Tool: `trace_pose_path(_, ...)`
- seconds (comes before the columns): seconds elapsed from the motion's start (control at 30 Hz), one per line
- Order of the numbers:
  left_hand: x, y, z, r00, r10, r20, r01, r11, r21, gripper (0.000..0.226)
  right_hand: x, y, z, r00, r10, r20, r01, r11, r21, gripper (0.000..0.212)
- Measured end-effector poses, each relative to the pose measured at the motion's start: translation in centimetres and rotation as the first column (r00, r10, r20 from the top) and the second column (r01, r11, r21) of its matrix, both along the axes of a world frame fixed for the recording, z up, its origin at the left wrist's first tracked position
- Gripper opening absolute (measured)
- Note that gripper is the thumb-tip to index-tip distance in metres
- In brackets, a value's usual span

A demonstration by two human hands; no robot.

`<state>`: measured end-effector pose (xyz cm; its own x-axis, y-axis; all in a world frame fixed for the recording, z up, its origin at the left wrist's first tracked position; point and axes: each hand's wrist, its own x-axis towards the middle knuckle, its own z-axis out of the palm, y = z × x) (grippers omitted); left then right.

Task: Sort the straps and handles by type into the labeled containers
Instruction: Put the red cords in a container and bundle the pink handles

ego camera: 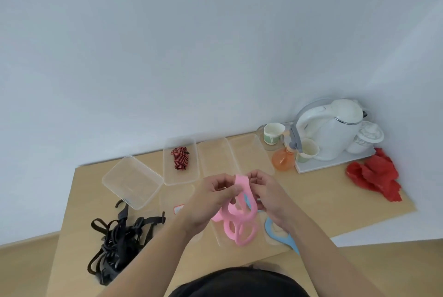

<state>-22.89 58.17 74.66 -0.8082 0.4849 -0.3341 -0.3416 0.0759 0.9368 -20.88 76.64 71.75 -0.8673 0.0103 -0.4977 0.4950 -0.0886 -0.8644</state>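
both hands are up in front of me over the middle of the table [318, 203]: the left hand [211, 197] and the right hand [269, 198] each have curled fingers pinching the top band of a pink handle [239, 226], one from either side, thumbs close together. the pink handle is a soft piece with several loops; its lower loops hang down over a shallow clear container [217, 236] at the near middle, and i cannot tell whether they touch it. a blue handle [279, 236] lies just to the right, partly hidden under the right wrist, and a bit of blue also shows behind the pink loops. to the left of my hands, a clear container with a red-edged label [178, 209] sits partly hidden under the left hand; the writing is too blurred to read. at near left i see a tangled pile of black straps [117, 244] loose on the table. farther left is an empty clear tub [131, 181], set at an angle. beyond it a clear tub [182, 176] holds a rolled red and black strap [179, 158], and two more clear tubs [215, 155] stand side by side to its right. at far right a white tray [335, 164] carries a white kettle [335, 129] and cups, with an orange bottle [282, 160] beside it and a red cloth [376, 176] farther right.
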Motion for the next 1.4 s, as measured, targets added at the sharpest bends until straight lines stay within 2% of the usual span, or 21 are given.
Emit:
trace_pose_path(0.07,-0.2,-0.1,0.3,1.0,-0.018,-0.009,0.018,1.0,0.02,0.013,0.1,-0.7,-0.1,0.998,0.009,-0.064,0.002,0.985,0.17,0.018)
trace_pose_path(0.13,-0.6,-0.5,0.9,0.999,-0.03,-0.021,0.03,0.999,0.023,0.022,0.1,-1.3,0.0,0.994,-0.017,-0.107,0.042,0.972,0.229,0.025)
trace_pose_path(0.33,-1.5,-1.9,2.6,0.997,-0.075,-0.036,0.077,0.995,0.067,0.013,-0.8,-1.9,0.6,0.969,0.0,-0.246,0.09,0.93,0.356,0.022)
trace_pose_path(0.4,-1.7,-2.1,3.0,0.995,-0.096,-0.04,0.1,0.991,0.092,0.012,-0.8,-1.3,0.7,0.97,0.085,-0.226,0.023,0.899,0.437,0.021)
trace_pose_path(0.47,-1.7,-2.0,3.2,0.991,-0.124,-0.057,0.13,0.987,0.1,0.013,-0.7,-0.5,0.6,0.966,0.206,-0.159,-0.081,0.818,0.569,0.009)
trace_pose_path(0.53,-1.6,-1.9,3.3,0.987,-0.147,-0.066,0.153,0.983,0.098,0.015,-0.5,-0.1,0.5,0.955,0.283,-0.09,-0.165,0.757,0.632,0.008)
trace_pose_path(0.63,-1.5,-1.7,3.9,0.982,-0.168,-0.085,0.176,0.98,0.091,0.015,-0.1,-0.1,1.1,0.948,0.314,-0.055,-0.214,0.756,0.619,0.006)
trace_pose_path(0.73,-1.6,-1.6,4.8,0.98,-0.155,-0.122,0.167,0.982,0.091,0.013,0.1,0.0,1.6,0.937,0.338,-0.088,-0.218,0.763,0.609,0.014)
trace_pose_path(0.8,-1.8,-1.6,5.1,0.983,-0.126,-0.13,0.14,0.984,0.109,0.018,0.2,0.3,2.0,0.944,0.313,-0.101,-0.199,0.788,0.582,0.006)
trace_pose_path(1.0,-2.2,-1.6,5.9,0.991,-0.02,-0.135,0.04,0.988,0.148,0.032,0.3,0.5,4.7,0.954,0.242,-0.174,-0.15,0.894,0.422,0.007)
trace_pose_path(1.1,-2.1,-1.6,6.1,0.974,0.045,-0.222,-0.024,0.995,0.096,0.032,0.5,0.6,5.8,0.946,0.296,-0.132,-0.216,0.879,0.424,0.012)
trace_pose_path(1.2,-1.9,-1.6,6.8,0.975,0.071,-0.211,-0.046,0.992,0.121,0.02,0.6,0.7,6.7,0.915,0.399,-0.068,-0.331,0.834,0.441,0.009)
trace_pose_path(1.3,-1.3,-1.2,7.7,0.972,0.063,-0.224,-0.027,0.987,0.161,0.024,0.8,1.0,8.5,0.868,0.493,-0.061,-0.431,0.809,0.4,0.029)
trace_pose_path(1.4,-0.6,-0.5,8.9,0.963,0.102,-0.25,-0.062,0.985,0.163,0.023,1.0,1.4,10.9,0.829,0.552,-0.093,-0.478,0.785,0.395,0.066)
